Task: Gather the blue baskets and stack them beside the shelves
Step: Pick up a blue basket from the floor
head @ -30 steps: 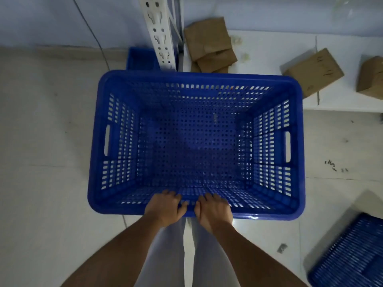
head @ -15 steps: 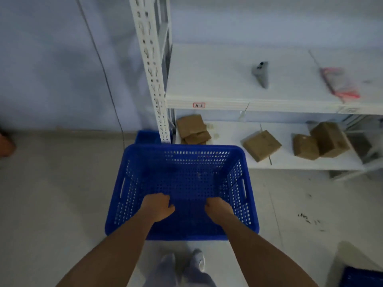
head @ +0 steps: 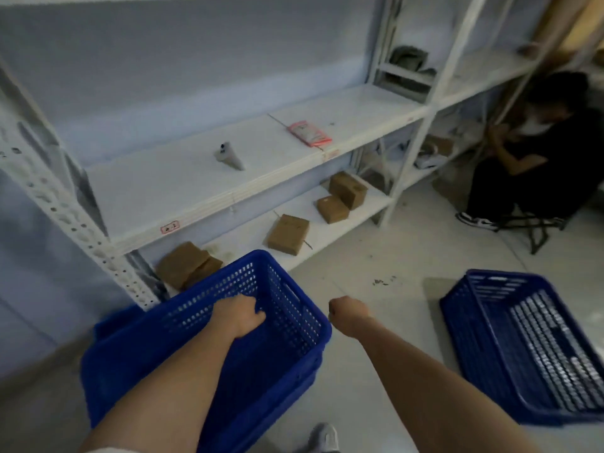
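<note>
Presently the blue basket (head: 281,308) beside the white shelf post (head: 65,210) is reached into by the curled left hand (head: 238,317), grip unclear; the right hand (head: 348,313) is clenched, empty.

Single head-worn view, tilted down and rightward, close above floor (head: 376,256) and shelves (head: 228,178).

Cut off and hidden parts
The second blue basket (head: 529,351) runs past the right edge; the left hand (head: 240,317) has fingertips hidden inside the near basket (head: 261,371).

Our two arms (head: 183,371) are bare from wrist to elbow. A bit of pale sleeve (head: 104,450) shows at the bottom. We wear a grey shoe (head: 323,438).
</note>
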A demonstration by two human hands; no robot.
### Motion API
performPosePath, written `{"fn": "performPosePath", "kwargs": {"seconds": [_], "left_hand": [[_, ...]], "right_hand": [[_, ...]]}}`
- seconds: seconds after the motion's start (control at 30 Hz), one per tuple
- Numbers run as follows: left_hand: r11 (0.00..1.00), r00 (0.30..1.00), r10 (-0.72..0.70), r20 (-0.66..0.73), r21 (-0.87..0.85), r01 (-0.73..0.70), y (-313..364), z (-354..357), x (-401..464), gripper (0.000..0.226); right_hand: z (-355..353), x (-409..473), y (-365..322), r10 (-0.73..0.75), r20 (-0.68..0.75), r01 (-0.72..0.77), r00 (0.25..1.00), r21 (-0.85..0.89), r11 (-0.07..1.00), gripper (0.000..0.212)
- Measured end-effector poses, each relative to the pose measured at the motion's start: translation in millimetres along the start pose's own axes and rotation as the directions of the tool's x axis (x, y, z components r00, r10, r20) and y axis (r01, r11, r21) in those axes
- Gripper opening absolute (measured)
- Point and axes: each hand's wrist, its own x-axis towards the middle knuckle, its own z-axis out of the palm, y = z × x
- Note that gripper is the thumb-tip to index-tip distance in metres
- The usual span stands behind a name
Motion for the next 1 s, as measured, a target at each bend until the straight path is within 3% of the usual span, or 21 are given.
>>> {"fn": "performPosePath", "kwargs": {"seconds": [0.17, 0.37, 0.53, 0.77, 1.0], "left_hand": [[0.969, 0.977, 0.21, 0.036, 0.126, -0.213, 106, -16, 20, 0.04], [0.864, 0.914, 0.398, 0.077, 0.304, -0.402, 250, -27, 32, 0.051], [0.81, 0.863, 0.499, 0.081, 0.31, -0.497, 394, -25, 36, 0.046], [0.711, 0.789, 0.595, 0.156, 0.356, -0.606, 550, 6, 43, 0.044], [0.624, 0.747, 0.614, 0.255, 0.424, -0.657, 647, 20, 102, 0.047]], "right_hand": [[-4, -48, 84, 0.18, -0.104, -0.171, 0.978, 0.088, 0.981, 0.029], [-1, -115, 210, 0.351, -0.156, -0.312, 0.923, 0.228, 0.922, 0.016], [7, -162, 326, 0.511, -0.184, -0.437, 0.839, 0.33, 0.836, 0.032], [30, -212, 450, 0.614, -0.098, -0.543, 0.783, 0.375, 0.752, 0.017], [58, -207, 539, 0.677, 0.025, -0.597, 0.736, 0.494, 0.631, 0.032]]}}
